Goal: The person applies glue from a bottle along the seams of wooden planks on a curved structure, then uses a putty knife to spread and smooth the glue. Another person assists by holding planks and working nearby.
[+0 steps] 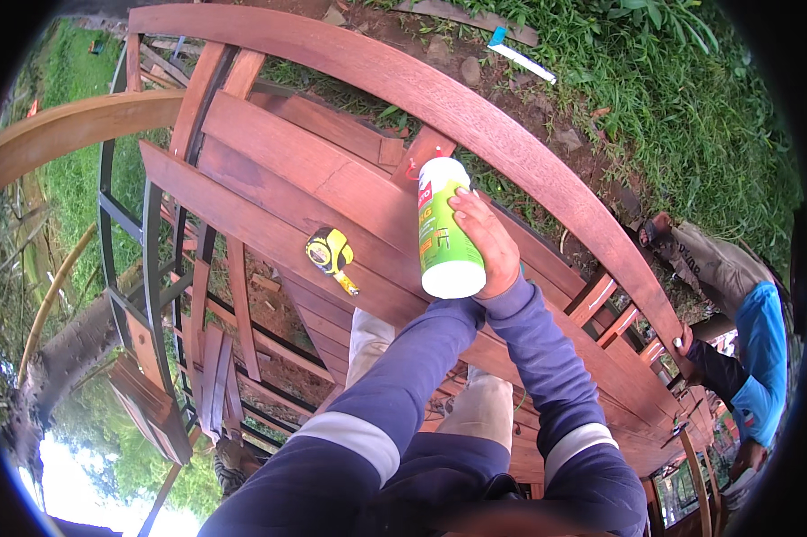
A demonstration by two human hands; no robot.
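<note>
My right hand (490, 240) is closed around the side of a white and green plastic bottle (439, 237). The bottle's white round end is turned toward me, and its other end points away over the reddish wooden boards (309, 170). My left forearm (403, 367) reaches up under the bottle and the right wrist; the left hand itself is hidden behind them. On the boards, left of the bottle, lies a yellow and black tape measure (329, 251) with a short bit of blade out.
A long curved wooden rail (403, 76) arches along the far side. Black metal frame bars (153, 268) and loose planks stand at left. At right, a person in a blue top (761, 349) has a hand on the rail. Grass (681, 116) lies beyond.
</note>
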